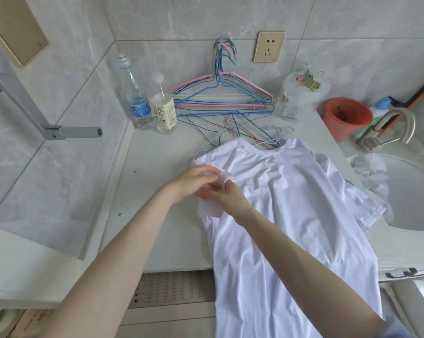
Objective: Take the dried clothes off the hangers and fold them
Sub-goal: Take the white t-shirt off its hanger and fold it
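Note:
A white T-shirt [286, 206] lies spread on the pale counter [157, 167], collar toward the wall and its hem hanging over the front edge. Both hands meet at its left sleeve. My left hand [193, 181] pinches the sleeve's fabric, and my right hand [226, 193] grips the bunched sleeve cloth beside it. A pale blue wire hanger [274, 140] lies by the collar, partly under the shirt. Loose wire hangers [230, 120] lie behind it on the counter.
Several pink and blue hangers [220, 93] hang on the wall below a socket [269, 47]. Two bottles [139, 103] stand at the back left. A clip-filled tub [301, 93], an orange pot [347, 115], a tap [396, 128] and a basin [415, 191] are at right.

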